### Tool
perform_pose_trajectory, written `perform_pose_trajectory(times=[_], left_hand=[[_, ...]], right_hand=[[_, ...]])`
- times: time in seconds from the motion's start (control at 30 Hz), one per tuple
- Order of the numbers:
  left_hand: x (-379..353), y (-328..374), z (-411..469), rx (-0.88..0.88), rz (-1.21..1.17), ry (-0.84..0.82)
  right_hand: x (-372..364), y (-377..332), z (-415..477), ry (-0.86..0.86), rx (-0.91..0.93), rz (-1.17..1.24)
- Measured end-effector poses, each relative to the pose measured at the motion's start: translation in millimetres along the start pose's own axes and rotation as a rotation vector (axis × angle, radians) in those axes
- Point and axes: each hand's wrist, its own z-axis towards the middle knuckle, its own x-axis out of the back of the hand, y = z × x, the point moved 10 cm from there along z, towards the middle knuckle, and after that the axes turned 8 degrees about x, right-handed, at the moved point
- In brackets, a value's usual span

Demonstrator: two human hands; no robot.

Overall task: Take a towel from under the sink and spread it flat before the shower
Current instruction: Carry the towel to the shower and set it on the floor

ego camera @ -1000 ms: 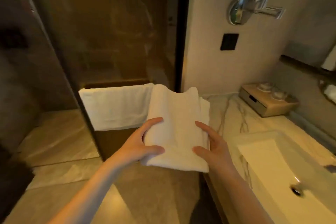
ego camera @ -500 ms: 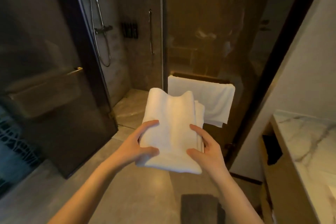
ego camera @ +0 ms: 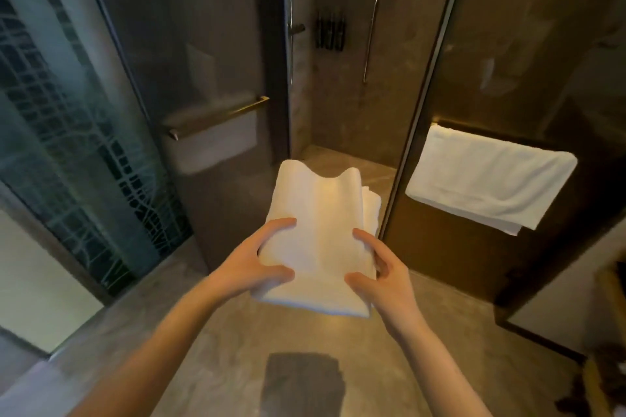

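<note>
The folded white towel (ego camera: 321, 230) is held up in the air, above the floor (ego camera: 210, 359), facing the open shower (ego camera: 338, 112). The left hand (ego camera: 250, 267) grips its left edge, fingers (ego camera: 277, 225) curled over the cloth. The right hand (ego camera: 382, 278) pinches the right edge between thumb and forefinger. A second towel (ego camera: 487, 186) hangs on the glass to the right.

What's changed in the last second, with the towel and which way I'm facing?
The view swung left to face the shower; the hanging towel slid to the right of frame. Nothing was taken or let go: the left hand and right hand grip the towel as before, and it is still folded.
</note>
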Motion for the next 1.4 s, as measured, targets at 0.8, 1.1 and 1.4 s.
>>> perform_pose_trajectory(times=[0.8, 1.1, 1.4], left_hand=[[157, -99, 176, 0.175, 0.036, -0.003], [159, -102, 272, 0.169, 0.005, -0.069], [106, -120, 370, 0.113, 0.012, -0.276]], right_hand=[[-125, 122, 215, -0.028, -0.149, 0.089], [-102, 140, 287, 0.031, -0.130, 0.070], [-46, 176, 314, 0.213, -0.175, -0.108]])
